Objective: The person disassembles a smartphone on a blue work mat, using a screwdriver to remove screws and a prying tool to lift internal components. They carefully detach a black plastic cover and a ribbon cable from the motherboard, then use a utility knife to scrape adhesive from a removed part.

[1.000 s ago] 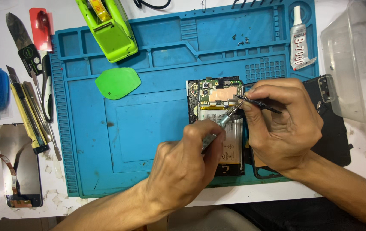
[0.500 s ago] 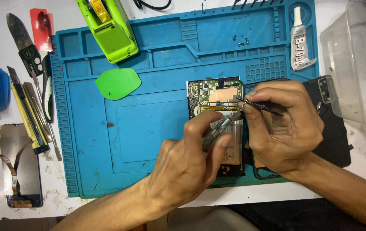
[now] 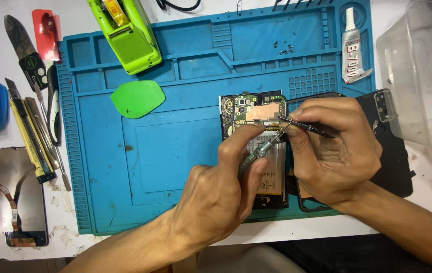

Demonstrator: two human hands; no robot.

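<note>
A screwdriver (image 3: 256, 151) is pinched shut in the left hand (image 3: 221, 197), tweezers (image 3: 307, 126) in the right hand (image 3: 334, 151), over the phone (image 3: 254, 114). The phone looks light, thin and easily broken; it is best held by its edges.

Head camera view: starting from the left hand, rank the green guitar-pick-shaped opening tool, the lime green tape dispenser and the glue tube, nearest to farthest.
Measured from the left hand:
1. Green opening pick, up and to the left on the blue mat.
2. Lime green tape dispenser, farther up, at the mat's top left edge.
3. Glue tube, top right corner, beyond the right hand.
The last two are fairly close in distance.
</note>
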